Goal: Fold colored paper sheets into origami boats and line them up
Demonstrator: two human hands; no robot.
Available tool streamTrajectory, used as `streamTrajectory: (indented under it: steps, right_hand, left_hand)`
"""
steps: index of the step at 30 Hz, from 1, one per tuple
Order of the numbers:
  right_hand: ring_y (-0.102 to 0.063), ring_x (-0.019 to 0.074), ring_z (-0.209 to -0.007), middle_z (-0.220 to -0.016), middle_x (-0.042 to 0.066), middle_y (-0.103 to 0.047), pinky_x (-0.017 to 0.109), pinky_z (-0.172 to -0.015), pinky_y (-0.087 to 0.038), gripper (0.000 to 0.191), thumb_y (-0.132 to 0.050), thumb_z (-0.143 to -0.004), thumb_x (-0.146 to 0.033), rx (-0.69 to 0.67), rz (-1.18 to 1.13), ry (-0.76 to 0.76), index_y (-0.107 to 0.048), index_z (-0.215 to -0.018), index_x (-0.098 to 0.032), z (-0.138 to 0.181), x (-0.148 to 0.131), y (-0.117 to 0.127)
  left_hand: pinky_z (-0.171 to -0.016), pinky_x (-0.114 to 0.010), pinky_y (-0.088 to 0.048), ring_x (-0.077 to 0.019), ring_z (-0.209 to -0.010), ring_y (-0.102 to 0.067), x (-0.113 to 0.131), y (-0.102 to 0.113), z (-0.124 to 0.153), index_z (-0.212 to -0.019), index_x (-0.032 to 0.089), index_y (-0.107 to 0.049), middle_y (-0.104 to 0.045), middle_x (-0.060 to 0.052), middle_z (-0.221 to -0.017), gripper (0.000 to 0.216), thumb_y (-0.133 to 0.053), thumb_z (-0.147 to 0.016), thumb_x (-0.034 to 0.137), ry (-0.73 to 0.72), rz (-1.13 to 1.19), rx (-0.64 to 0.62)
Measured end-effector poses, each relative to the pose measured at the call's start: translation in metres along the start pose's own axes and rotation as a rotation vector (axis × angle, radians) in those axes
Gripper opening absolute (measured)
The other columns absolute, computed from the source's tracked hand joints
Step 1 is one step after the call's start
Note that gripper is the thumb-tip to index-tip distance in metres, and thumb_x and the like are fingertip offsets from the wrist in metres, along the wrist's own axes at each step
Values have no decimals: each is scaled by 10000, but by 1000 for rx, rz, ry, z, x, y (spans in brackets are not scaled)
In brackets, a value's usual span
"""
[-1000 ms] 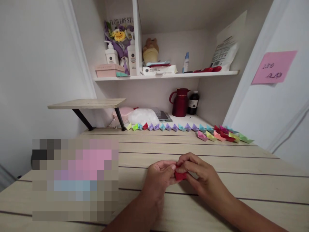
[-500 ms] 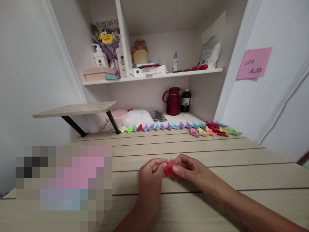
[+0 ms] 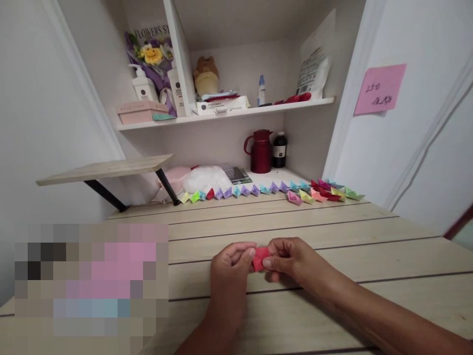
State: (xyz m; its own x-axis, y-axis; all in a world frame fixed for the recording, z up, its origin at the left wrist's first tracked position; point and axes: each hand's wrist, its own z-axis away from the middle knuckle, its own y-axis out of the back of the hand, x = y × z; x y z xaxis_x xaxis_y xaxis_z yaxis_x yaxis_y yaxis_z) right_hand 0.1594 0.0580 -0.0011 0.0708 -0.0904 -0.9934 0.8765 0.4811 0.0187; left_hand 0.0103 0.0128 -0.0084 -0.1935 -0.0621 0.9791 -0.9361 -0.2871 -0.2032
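A small folded piece of red paper (image 3: 260, 257) is held between my two hands, above the middle of the wooden table (image 3: 332, 261). My left hand (image 3: 233, 264) pinches its left side between thumb and fingers. On the right side, my right hand (image 3: 286, 259) grips it, the thumb pressing on the front face. Creases show on the paper, while its edges are partly covered by my fingers. Beyond my hands, a row of folded paper boats (image 3: 254, 190) in several colours runs along the table's back edge, with more boats (image 3: 318, 195) clustered at the right end.
A small raised wooden shelf (image 3: 107, 168) on black legs stands at the back left. Behind the boats are a dark red jug (image 3: 260, 153), a dark bottle (image 3: 280, 150) and a white bag (image 3: 207, 179). A pixelated patch hides the table's left front.
The red paper has turned slightly, and more of its creased face shows. My right thumb has shifted a little lower on it. The whole view has moved slightly.
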Motion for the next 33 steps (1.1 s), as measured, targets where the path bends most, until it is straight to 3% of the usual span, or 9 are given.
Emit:
streamTrajectory:
  steps: [3,6,9,14,24,29,31,33]
  right_hand:
    - [-553,105,-458,-610,15,-678,223,-469,-330,261,-757,-622,-336,-15,-52,16,-559,-607,-166,-1,0,-1]
    - [-541,93,-443,-627,21,-691,233,-499,-367,293,-766,-621,-362,3,-114,46,-554,-608,-160,-3,-1,-2]
    - [-514,83,-426,-536,-14,-647,227,-504,-353,325,-785,-610,-357,28,-161,53,-523,-578,-167,-4,-2,-4]
    - [-512,72,-427,-590,-12,-668,218,-508,-336,324,-789,-630,-370,-18,-199,63,-547,-600,-157,-4,-3,-6]
    - [-513,65,-440,-675,14,-696,217,-519,-376,341,-814,-602,-385,-104,-323,16,-574,-624,-144,-4,-3,-11]
    - [-538,114,-500,-571,-24,-620,242,-534,-380,296,-756,-672,-379,9,-57,152,-547,-622,-175,-9,5,-6]
    - [-553,133,-575,-629,-28,-619,250,-560,-394,221,-749,-687,-342,44,91,238,-617,-760,-181,-12,8,0]
    - [-557,132,-625,-795,-12,-655,257,-592,-417,346,-760,-673,-312,45,135,268,-631,-974,-200,-14,10,7]
  left_hand:
    - [-650,-280,-507,-159,-612,-638,-2,2,-3,-995,115,-698,-712,-60,-687,406,-779,-660,329,48,46,-23]
    - [-735,-292,-506,-187,-758,-666,-4,3,-6,-1136,129,-634,-724,-104,-878,590,-826,-614,328,19,96,-6]
    - [-767,-300,-497,-230,-859,-665,-5,1,-7,-981,133,-699,-723,-129,-941,471,-849,-578,323,-8,72,-62]
    - [-727,-305,-477,-205,-683,-645,1,0,0,-679,141,-715,-714,-70,-670,216,-803,-627,331,13,32,-124]
    - [-779,-313,-440,-185,-728,-588,5,8,-1,-653,131,-683,-671,-54,-698,251,-728,-721,369,11,107,-286]
    - [-646,-242,-411,-134,-621,-537,2,7,-3,-651,141,-682,-625,-8,-611,174,-735,-682,304,-29,-19,-127]
    - [-613,-236,-398,-129,-581,-519,2,7,-2,-662,144,-697,-601,7,-563,161,-737,-660,300,-21,-78,-86]
    - [-609,-239,-395,-130,-568,-514,3,7,-2,-680,143,-709,-593,9,-546,174,-734,-659,314,-6,-106,-56]
